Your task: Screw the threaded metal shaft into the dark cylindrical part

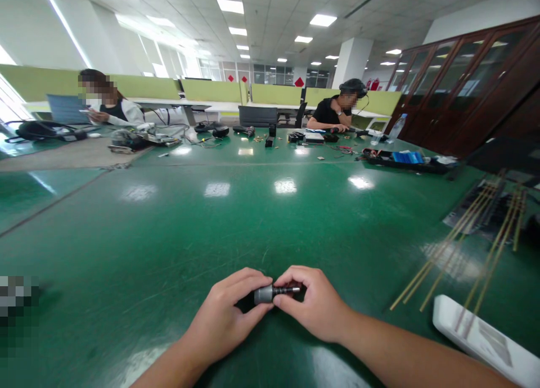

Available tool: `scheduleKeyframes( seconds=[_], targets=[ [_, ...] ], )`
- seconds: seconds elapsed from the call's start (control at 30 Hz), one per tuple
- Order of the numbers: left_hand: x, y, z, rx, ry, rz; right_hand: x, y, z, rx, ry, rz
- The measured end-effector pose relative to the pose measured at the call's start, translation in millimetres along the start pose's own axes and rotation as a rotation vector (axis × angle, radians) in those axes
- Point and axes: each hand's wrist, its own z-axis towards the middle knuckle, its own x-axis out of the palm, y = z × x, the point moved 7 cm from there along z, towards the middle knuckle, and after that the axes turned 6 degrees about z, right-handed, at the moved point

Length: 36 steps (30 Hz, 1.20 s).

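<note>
Two hands meet low over the green table (pixel 236 219), near edge. My left hand (pixel 225 315) cups the grey cylinder (pixel 265 294) to steady it; my right hand (pixel 314 309) pinches its thin dark shaft (pixel 287 290), fingers narrow.

You have a single view, from the camera on your head, looking forward and slightly down across the green table (pixel 253 219). Your left hand (pixel 223 317) and right hand (pixel 316 309) sit closest to the lens at the bottom centre, while two seated people at the table's far edge appear small and distant. With only this view, nothing is shared with another.
</note>
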Motion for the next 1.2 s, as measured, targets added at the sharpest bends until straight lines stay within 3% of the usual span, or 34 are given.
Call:
scheduleKeyframes(
  seconds=[1.2],
  targets=[
    [-4.4,-2.9,-2.3,0.010,-0.038,0.047,-1.9,-0.3,-0.7,0.014,0.005,0.021]
  ],
)
